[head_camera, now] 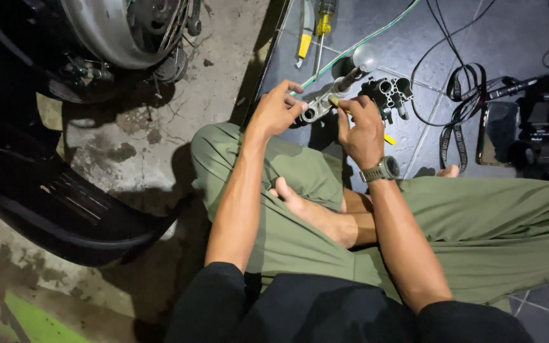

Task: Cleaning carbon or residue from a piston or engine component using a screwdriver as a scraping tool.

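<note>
I sit cross-legged on the floor in olive trousers. My left hand (276,111) grips a small silver metal part (316,108) above my knees. My right hand (360,127), with a watch on its wrist, pinches a thin tool with a yellow tip (389,138) against that part. A metal rod with a round pale knob (365,58) sticks out beyond the part. A green-white cable (363,41) runs from my left fingers toward the top of the view.
A scooter's rear wheel and chrome cover (115,32) and black body (52,203) fill the left. On the dark tiles lie a black socket holder (390,92), yellow-handled tools (312,28), a lanyard strap (455,127), a phone (498,132) and black cables (440,38).
</note>
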